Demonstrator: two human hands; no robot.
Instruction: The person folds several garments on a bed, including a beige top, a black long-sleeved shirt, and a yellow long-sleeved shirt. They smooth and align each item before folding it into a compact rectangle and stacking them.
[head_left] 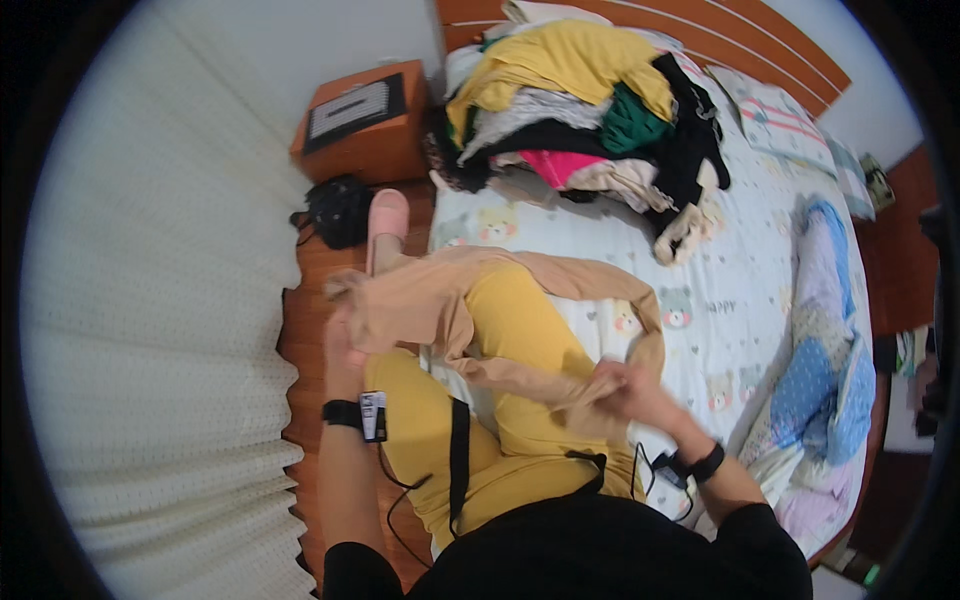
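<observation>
A tan garment that looks like leggings [415,297] is stretched across my lap, over my yellow trousers. Its wide end lies at my left hand [345,345], which is blurred by motion but appears closed round the cloth edge. Two long, narrow legs run off to the right. One loops over the bed, and the end of the other is bunched in my right hand [632,392], whose fingers are pinched together on it. Some of the fabric near both hands is smeared, so its folds are hard to make out.
A heap of mixed clothes [570,110] covers the head of the bed [705,345]. Along the right edge lies a blue patterned quilt [822,380]. An orange-brown nightstand [365,140], a black bag [340,210] and a white curtain [170,330] are to the left.
</observation>
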